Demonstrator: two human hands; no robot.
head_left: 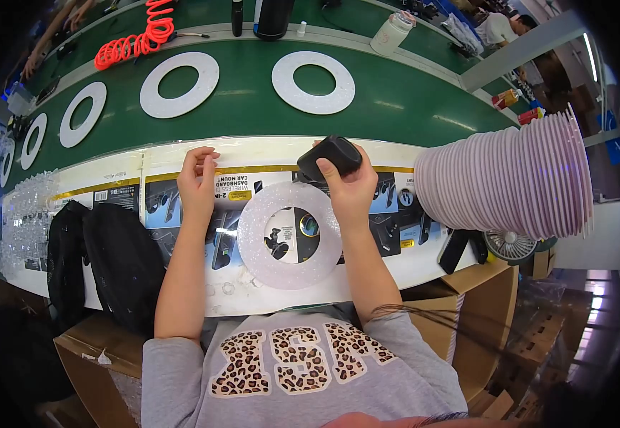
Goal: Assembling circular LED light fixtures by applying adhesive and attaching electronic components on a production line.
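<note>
In my right hand (353, 178) is a black rounded, block-shaped object (330, 158), held above the table's far edge; its exact kind does not show. My left hand (199, 175) hovers over the printed sheets on the left, its fingers loosely curled and apart with nothing visible in them. Between my forearms a white speckled flat ring (253, 239) lies on the printed packaging sheets (167, 232). Through its hole, part of a printed picture shows.
A tall stack of ring discs (502, 178) lies tipped at right, beside a small fan (510, 246). Several white rings (313, 82) rest on the green surface (246, 128) beyond. Black pouches (121, 242) and clear bubble wrap (28, 214) sit at left; cardboard boxes (488, 314) stand below.
</note>
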